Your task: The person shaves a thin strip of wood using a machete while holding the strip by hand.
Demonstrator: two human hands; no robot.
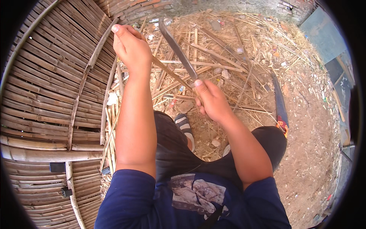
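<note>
My left hand (pixel 133 47) is raised at the upper left, its fingers closed around one end of a thin bamboo stick (pixel 169 72). From that fist the stick slants down to the right, and its lower end passes by my right hand, where part of it is hidden. My right hand (pixel 213 98) is closed on the handle of a machete (pixel 177 49). The long dark blade points up and away to the left, crossing above the stick. Most of the machete's handle is covered by my fingers.
Split bamboo pieces (pixel 217 53) and straw litter the ground ahead. A handsaw (pixel 280 99) with an orange handle lies by my right knee. A slatted bamboo wall (pixel 45 87) stands close on my left, with a bundle of thin strips (pixel 111 126) beside it. Bricks (pixel 141 9) line the back.
</note>
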